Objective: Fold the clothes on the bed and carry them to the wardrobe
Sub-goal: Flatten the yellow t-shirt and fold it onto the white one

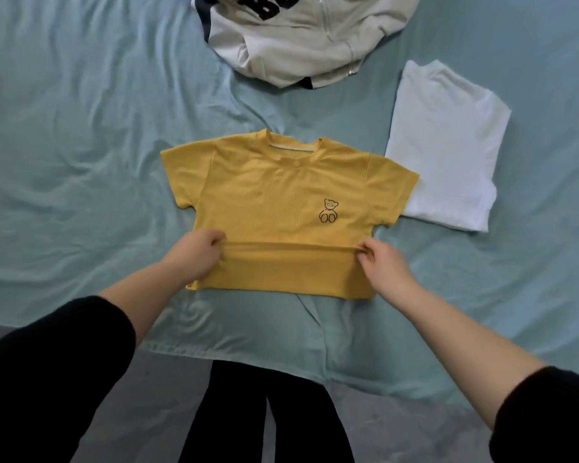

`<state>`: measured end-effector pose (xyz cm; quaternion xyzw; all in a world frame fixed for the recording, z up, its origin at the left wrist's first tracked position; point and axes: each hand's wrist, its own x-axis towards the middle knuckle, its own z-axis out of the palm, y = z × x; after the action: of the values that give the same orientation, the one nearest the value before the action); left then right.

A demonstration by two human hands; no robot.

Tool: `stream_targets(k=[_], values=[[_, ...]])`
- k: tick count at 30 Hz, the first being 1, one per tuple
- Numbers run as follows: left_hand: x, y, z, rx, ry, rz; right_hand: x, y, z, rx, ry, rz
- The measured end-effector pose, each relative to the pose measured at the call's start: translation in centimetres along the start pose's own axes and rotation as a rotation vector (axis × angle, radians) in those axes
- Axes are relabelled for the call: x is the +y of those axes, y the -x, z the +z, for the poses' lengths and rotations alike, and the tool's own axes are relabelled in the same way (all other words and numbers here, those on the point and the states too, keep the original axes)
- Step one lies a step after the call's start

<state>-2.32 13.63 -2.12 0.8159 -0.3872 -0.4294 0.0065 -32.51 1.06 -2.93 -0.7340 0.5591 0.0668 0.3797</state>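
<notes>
Three garments lie on the wrinkled teal bed sheet (64, 145), and by my reckoning I am about a third of the way through the folding. One white knitted top (445, 145) sits as a neat folded rectangle off to my right, just touching the sleeve of the piece I am working on. At the far edge a cream zip-up jacket with black lettering (298, 38) lies in a loose heap, not folded. Nothing has gone to the wardrobe, which I cannot see from here.

The yellow ribbed short-sleeved T-shirt with a small bear outline on the chest (281, 195) is spread front-up straight ahead of me, collar pointing away. Its lower part is turned up over the front, so the hem runs as a taut line between my two hands. My left hand (194, 255) has its fingers curled round the hem's left end. My right hand (385, 262) pinches the right end between thumb and fingertips. Both sleeves are spread out flat to the sides, so I judge this fold is only begun.
</notes>
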Motion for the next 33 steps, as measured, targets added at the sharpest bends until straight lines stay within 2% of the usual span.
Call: stream_targets(k=[4,8,16,20,23,25,27,29,30,33], values=[[2.4,-3.6,-2.1,0.136,0.055,0.068,-1.8,-4.3,-1.9,0.134,-0.126,0.016],[3.4,-7.4,-4.0,0.240,0.027,0.179,-2.4,-8.0,-3.0,0.223,-0.090,0.004],[4.1,-13.1,-7.2,0.406,-0.278,0.332,-3.8,-13.6,-3.4,0.364,-0.082,-0.001],[5.1,-14.7,-8.4,0.385,-0.326,0.379,-4.0,-15.2,-3.7,0.380,-0.071,0.029],[5.7,-15.0,-8.3,0.414,-0.381,0.409,-4.4,-15.4,-3.8,0.461,0.148,0.024],[6.3,-14.0,-6.7,0.473,-0.403,0.429,-5.3,-14.5,-2.9,0.537,0.299,-0.062],[7.0,-12.6,-3.7,0.439,-0.445,0.516,-6.8,-13.2,-0.5,0.443,0.374,-0.223],[6.7,-11.9,-0.7,0.333,-0.560,0.588,-7.7,-12.5,2.4,0.234,0.501,-0.364],[5.9,-12.1,0.0,0.297,-0.598,0.562,-7.4,-12.5,3.3,0.156,0.566,-0.392],[2.5,-14.0,-0.9,0.299,-0.563,0.371,-4.2,-14.0,3.0,0.116,0.617,-0.253]])
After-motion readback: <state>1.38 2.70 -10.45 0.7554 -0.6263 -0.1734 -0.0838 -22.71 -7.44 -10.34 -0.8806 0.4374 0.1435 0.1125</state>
